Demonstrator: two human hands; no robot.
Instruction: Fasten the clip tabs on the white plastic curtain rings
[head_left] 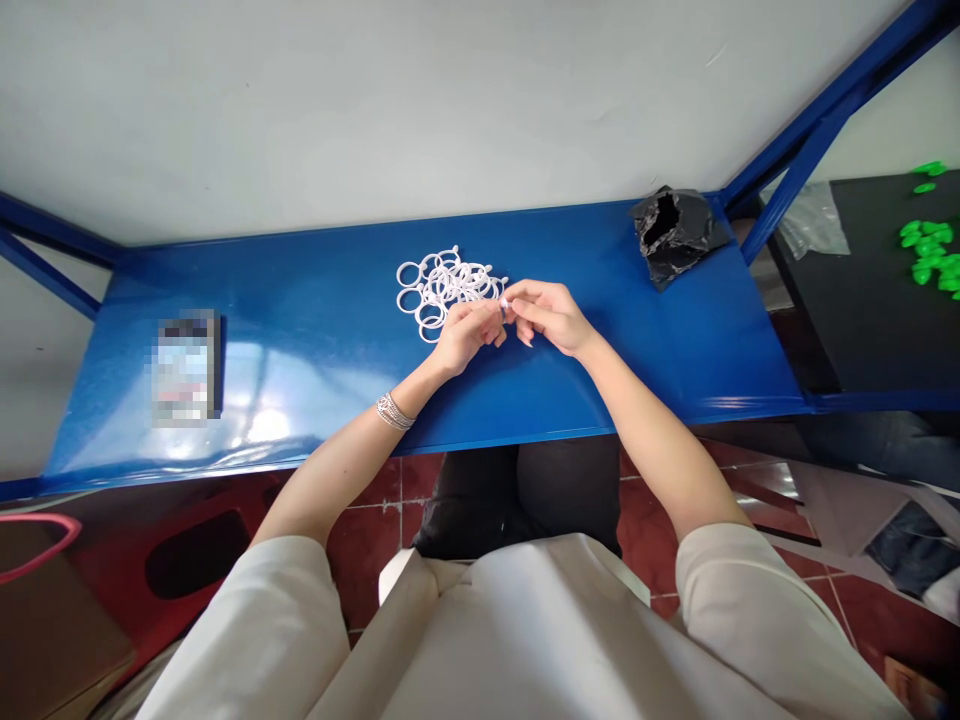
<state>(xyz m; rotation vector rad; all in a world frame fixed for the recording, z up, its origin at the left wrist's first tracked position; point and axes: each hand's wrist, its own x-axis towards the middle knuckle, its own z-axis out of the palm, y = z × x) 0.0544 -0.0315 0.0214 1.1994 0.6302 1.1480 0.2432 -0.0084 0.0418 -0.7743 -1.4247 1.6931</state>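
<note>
My left hand (471, 332) and my right hand (553, 316) meet over the middle of the blue table, fingertips almost touching. Both are closed in a pinch on a small white plastic piece (505, 304), mostly covered by the fingers, so its full shape cannot be made out. Just beyond my left hand lies a loose heap of white plastic rings (450, 283), several with a small knob on the rim. The heap's near right edge is partly hidden behind my fingers.
The blue table (315, 270) runs up against a pale wall. A pixelated rectangular object (184, 370) lies at the left. At the back right sits a torn black plastic bag (679, 235). Bright green pieces (934, 250) lie on a dark surface further right, near a clear bag (814, 220).
</note>
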